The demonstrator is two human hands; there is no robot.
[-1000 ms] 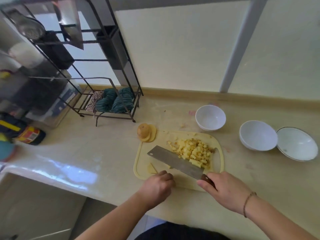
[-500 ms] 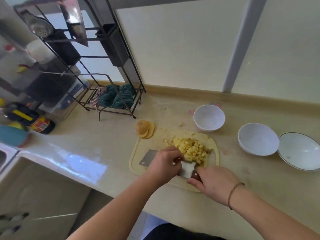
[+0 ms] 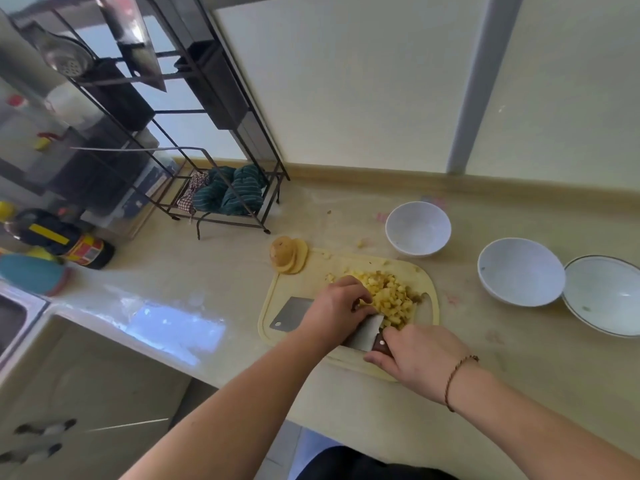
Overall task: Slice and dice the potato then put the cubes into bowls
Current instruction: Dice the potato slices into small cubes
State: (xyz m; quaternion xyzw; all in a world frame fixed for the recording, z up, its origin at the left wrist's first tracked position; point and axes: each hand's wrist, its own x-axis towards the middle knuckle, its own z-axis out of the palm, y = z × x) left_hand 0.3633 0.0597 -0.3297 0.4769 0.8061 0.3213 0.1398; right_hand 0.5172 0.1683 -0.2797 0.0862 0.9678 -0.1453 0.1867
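Yellow potato cubes [image 3: 388, 297] lie heaped on the cutting board [image 3: 298, 285], just beyond my left hand [image 3: 334, 311], whose grip curls at the pile over the cleaver [image 3: 291, 313]. Light, wet, loose, they are best scooped on the flat blade. My right hand [image 3: 417, 360] holds the handle. Three white bowls [image 3: 521, 271] wait rightward on the glossy beige surface [image 3: 207, 278].

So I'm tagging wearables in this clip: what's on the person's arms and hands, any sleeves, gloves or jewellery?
Both forearms are bare, with no sleeves in view and no gloves. The left hand shows no ring or band on its visible side. The right hand has a thin brown braided cord bracelet around the wrist. No watch shows.
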